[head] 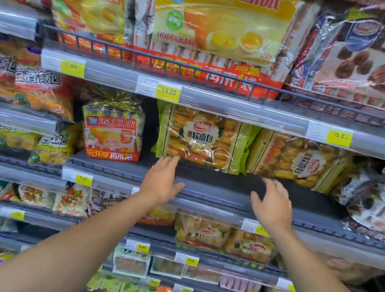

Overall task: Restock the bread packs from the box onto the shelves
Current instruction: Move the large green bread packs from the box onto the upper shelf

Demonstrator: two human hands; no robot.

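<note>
So, both hands empty, fingers loose and apart. Left hand [163, 179] at bottom edge of green bread pack [202, 140], right hand [273, 204] over bare shelf [217, 190] front. Tip: grab both lower corners, pull forward evenly, label facing out. Box not visible.

Green-edged bread pack [204, 138]; yellow price tags [168, 91]; grey shelf [217, 187].

Both arms fwd; left hand [163, 181], right hand [271, 205] spread, empty
</note>
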